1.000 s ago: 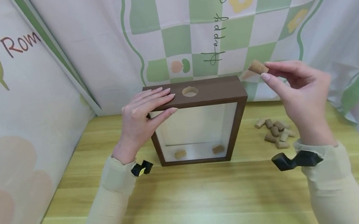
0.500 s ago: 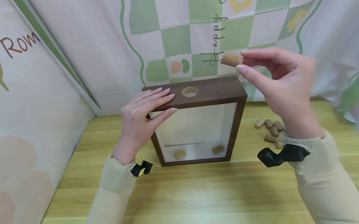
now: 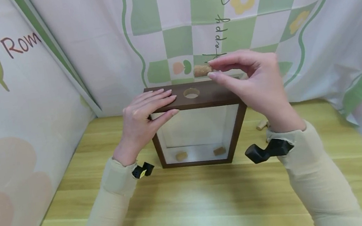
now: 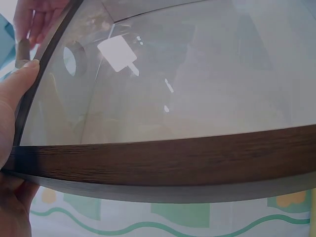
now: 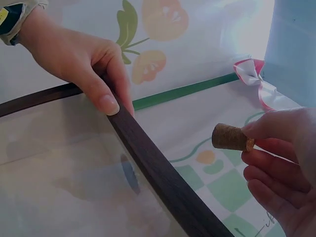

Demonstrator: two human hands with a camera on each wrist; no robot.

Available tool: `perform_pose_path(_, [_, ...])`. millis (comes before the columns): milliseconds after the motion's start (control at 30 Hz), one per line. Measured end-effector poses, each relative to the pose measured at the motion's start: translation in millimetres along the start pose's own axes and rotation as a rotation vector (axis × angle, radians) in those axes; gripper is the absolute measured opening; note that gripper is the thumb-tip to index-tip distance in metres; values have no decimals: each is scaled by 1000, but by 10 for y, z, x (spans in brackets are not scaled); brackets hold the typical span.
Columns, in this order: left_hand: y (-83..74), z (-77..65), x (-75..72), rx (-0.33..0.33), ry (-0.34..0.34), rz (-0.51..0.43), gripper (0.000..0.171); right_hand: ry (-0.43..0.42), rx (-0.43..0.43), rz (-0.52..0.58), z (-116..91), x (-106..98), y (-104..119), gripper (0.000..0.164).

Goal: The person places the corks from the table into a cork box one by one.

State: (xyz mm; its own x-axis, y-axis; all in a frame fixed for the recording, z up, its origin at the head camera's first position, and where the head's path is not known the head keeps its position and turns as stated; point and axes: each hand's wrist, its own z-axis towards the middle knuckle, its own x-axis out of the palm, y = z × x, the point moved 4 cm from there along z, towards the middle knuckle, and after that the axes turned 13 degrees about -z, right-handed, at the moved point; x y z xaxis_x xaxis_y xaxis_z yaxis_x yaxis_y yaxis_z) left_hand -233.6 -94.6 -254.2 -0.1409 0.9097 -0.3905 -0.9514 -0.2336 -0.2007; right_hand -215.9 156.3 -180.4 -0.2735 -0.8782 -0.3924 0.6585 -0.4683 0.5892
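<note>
A dark brown shadow box (image 3: 212, 92) with a clear front stands upright on the table, a round hole (image 3: 191, 93) in its top. My left hand (image 3: 144, 112) grips its upper left corner, fingers laid over the top and thumb at the front edge. Between thumb and fingertips my right hand (image 3: 255, 78) pinches a cork (image 3: 202, 70), held sideways above the top and just right of the hole. The right wrist view shows that cork (image 5: 228, 137) tapering, apart from the frame (image 5: 158, 163). Inside the box lie two corks, one at left (image 3: 181, 156) and one at right (image 3: 219, 151).
More corks (image 3: 261, 125) lie on the wooden table (image 3: 193, 206) right of the box, mostly hidden behind my right wrist. A checkered, flowered curtain (image 3: 178, 40) hangs close behind the box. Another printed cloth (image 3: 31, 121) borders the table at left.
My right hand has carried the cork leftward, from right of the box to above its top near the hole, dipping slightly at the end. The left hand and the box have stayed put.
</note>
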Motion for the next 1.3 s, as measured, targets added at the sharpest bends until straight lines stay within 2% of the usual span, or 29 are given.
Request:
perform_pose_path(267, [2,-7,-6,-10,8,5,39,201,-96,-239,33,171,-70,16])
perform_pose_path(467, [-5,-2,-10,-15,29,18,38,258,-115,-270,26,235,-126,16])
perform_pose_path(567, [-5,-3,-7,-15,14,4,39,270,-107,-289,21,249,-146,19])
perform_pose_path(667, [0,-4,-4,-13,6,-3,39,268,-91,-296,18,253,-161,22])
perform_pose_path(1000, [-20,12,-17,-4,41,35,37,245,-78,-267,1,238,-160,24])
perform_pose_path(1200, [-14,6,-14,-13,45,42,37,158,-87,-222,-24,155,-120,22])
perform_pose_path(1300, [-18,9,-12,-10,44,36,37,101,-57,-216,-40,60,-113,23])
